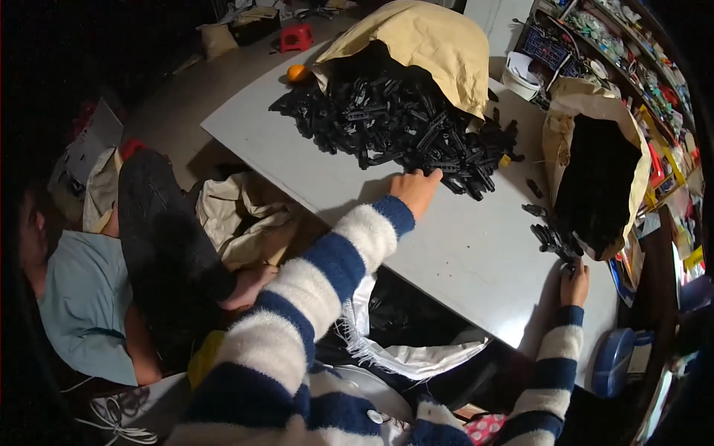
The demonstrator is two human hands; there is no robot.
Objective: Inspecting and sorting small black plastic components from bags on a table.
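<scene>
A large heap of small black plastic parts [387, 111] spills from a tan paper sack [439, 44] lying on its side on the grey-white table [461, 245]. At the heap's near edge is my left hand [416, 192], fingers curled down against the parts; whatever they grip is hidden. My right hand [575, 286] is at the table's right side, its fingers closed at a black plastic part [570, 265]. This part lies by a small cluster of black pieces [549, 238], at the mouth of a second tan paper sack [556, 141] with a dark inside.
An orange fruit-like ball [297, 73] sits at the table's far left. Beyond the table are a white bucket [522, 74] and cluttered shelves [632, 44]. A blue round container [612, 364] stands near right. Another person [89, 297] sits at left, near a red stool [296, 37].
</scene>
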